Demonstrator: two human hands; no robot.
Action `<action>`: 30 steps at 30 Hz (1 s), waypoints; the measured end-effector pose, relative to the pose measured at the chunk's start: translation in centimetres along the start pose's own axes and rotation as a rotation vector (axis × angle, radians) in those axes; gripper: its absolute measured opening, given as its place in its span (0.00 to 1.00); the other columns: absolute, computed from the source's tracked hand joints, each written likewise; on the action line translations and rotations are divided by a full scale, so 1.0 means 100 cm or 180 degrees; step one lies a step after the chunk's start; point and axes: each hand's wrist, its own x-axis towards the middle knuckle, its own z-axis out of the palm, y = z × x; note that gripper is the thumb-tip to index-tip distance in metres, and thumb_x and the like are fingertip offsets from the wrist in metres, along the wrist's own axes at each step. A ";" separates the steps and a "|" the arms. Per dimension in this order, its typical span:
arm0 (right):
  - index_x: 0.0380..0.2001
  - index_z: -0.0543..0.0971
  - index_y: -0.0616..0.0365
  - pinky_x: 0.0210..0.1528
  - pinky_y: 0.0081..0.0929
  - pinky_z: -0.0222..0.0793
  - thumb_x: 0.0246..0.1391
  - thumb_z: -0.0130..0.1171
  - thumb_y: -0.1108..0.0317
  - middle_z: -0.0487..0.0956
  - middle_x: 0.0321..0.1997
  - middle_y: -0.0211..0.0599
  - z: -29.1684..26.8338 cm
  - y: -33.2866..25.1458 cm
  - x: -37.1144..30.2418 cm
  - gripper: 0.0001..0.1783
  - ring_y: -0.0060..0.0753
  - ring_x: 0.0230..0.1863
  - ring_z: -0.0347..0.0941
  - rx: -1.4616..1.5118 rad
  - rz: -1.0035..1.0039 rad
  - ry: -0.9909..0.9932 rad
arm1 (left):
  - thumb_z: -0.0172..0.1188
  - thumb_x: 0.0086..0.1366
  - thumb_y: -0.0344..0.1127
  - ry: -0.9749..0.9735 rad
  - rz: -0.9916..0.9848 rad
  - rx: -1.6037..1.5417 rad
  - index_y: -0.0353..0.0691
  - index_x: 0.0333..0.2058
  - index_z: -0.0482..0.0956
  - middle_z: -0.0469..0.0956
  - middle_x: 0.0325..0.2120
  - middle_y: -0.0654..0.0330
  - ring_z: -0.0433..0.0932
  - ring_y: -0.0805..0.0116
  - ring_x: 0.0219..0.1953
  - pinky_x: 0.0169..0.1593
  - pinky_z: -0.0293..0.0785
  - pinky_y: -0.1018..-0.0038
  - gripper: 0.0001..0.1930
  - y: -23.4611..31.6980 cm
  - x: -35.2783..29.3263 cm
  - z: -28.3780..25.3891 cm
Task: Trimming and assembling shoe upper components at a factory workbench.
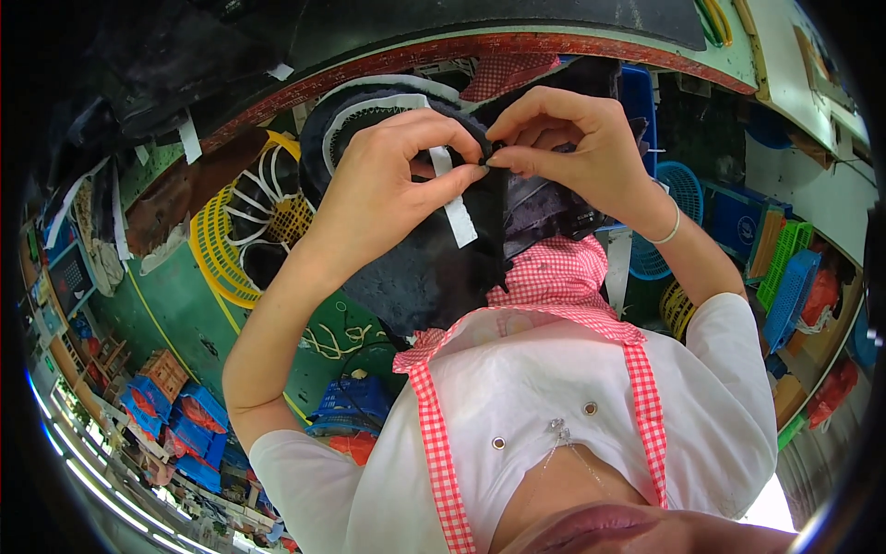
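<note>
1. Green floor (175,295) shows beyond; dark cloth (406,282) spreads before the checked apron (556,274).
2. Left hand (392,162) and right hand (583,152): fingers (450,187) pinched on its edge.
3. Lining up edges, I'd judge; next wants steady, matched pinches.

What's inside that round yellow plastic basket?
Black pieces with white bands lie inside the basket; some yellow mesh shows between them. Whatever lies beneath the pieces is hidden.

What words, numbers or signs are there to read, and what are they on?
None reads clearly.
Red table edge: pale marks, too small to read.
Dark material by the right hand: tiny pale marks, too small.
Blue bin at right: white mark, too blurred.
</note>
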 end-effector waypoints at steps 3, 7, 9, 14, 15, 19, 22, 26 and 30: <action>0.37 0.79 0.61 0.34 0.13 0.74 0.47 0.69 0.76 0.81 0.29 0.28 0.004 0.000 0.000 0.12 0.15 0.31 0.77 -0.0256 -0.0247 0.0046 | 0.64 0.58 0.28 0.0026 0.0007 -0.0036 0.36 0.34 0.80 0.77 0.37 0.65 0.75 0.77 0.39 0.36 0.72 0.82 0.05 -0.001 -0.001 0.000; 0.36 0.74 0.60 0.32 0.12 0.72 0.46 0.71 0.75 0.79 0.27 0.27 0.008 -0.002 -0.004 0.16 0.14 0.29 0.75 -0.0288 -0.0087 -0.0005 | 0.63 0.59 0.28 -0.0033 -0.0017 -0.0027 0.35 0.35 0.80 0.77 0.37 0.65 0.75 0.77 0.38 0.36 0.72 0.82 0.06 -0.001 -0.001 -0.001; 0.36 0.72 0.59 0.31 0.12 0.72 0.46 0.71 0.74 0.79 0.27 0.27 0.009 -0.001 -0.007 0.18 0.13 0.29 0.75 -0.0275 0.0007 0.0018 | 0.63 0.59 0.28 -0.0044 0.0016 0.0025 0.35 0.35 0.80 0.77 0.36 0.65 0.75 0.77 0.38 0.36 0.72 0.82 0.06 0.001 -0.001 0.000; 0.37 0.71 0.59 0.32 0.11 0.71 0.45 0.72 0.76 0.77 0.30 0.27 0.014 0.002 -0.017 0.19 0.12 0.31 0.75 0.0100 0.0231 -0.0002 | 0.65 0.58 0.30 0.0152 0.0229 0.0259 0.34 0.32 0.82 0.80 0.25 0.62 0.72 0.76 0.20 0.26 0.67 0.79 0.06 0.006 0.002 0.002; 0.37 0.71 0.60 0.32 0.11 0.72 0.46 0.72 0.76 0.77 0.29 0.27 0.017 0.005 -0.020 0.19 0.12 0.30 0.75 0.0152 0.0146 -0.0005 | 0.64 0.59 0.30 -0.0029 -0.0200 0.0091 0.35 0.33 0.82 0.80 0.25 0.62 0.72 0.77 0.18 0.24 0.66 0.80 0.06 0.012 0.001 0.002; 0.34 0.74 0.61 0.29 0.14 0.73 0.51 0.69 0.70 0.78 0.27 0.30 0.005 0.007 -0.031 0.13 0.14 0.28 0.76 -0.0094 0.0104 0.0115 | 0.60 0.64 0.30 -0.0276 -0.0726 -0.0076 0.35 0.35 0.78 0.81 0.24 0.64 0.72 0.79 0.14 0.19 0.64 0.82 0.05 0.027 -0.003 0.004; 0.36 0.80 0.59 0.23 0.16 0.70 0.62 0.57 0.53 0.76 0.22 0.28 -0.044 0.024 -0.039 0.18 0.16 0.21 0.72 -0.0582 0.0926 0.1372 | 0.57 0.66 0.30 -0.0130 -0.0768 -0.0069 0.36 0.36 0.75 0.80 0.25 0.63 0.72 0.78 0.15 0.18 0.63 0.81 0.04 0.024 -0.007 0.003; 0.37 0.80 0.62 0.20 0.15 0.65 0.58 0.60 0.50 0.74 0.22 0.28 -0.102 0.087 -0.037 0.22 0.16 0.17 0.68 -0.0801 0.1754 0.1503 | 0.57 0.66 0.30 -0.0135 -0.0701 0.0052 0.36 0.36 0.74 0.77 0.26 0.62 0.72 0.78 0.17 0.18 0.64 0.81 0.04 0.025 -0.005 0.001; 0.27 0.72 0.62 0.35 0.21 0.67 0.47 0.68 0.69 0.75 0.33 0.36 -0.066 0.094 -0.025 0.13 0.20 0.32 0.70 -0.1098 -0.0252 0.1861 | 0.56 0.68 0.30 -0.0124 -0.0820 -0.0327 0.35 0.37 0.72 0.77 0.25 0.62 0.73 0.80 0.22 0.20 0.67 0.82 0.04 0.023 -0.010 0.001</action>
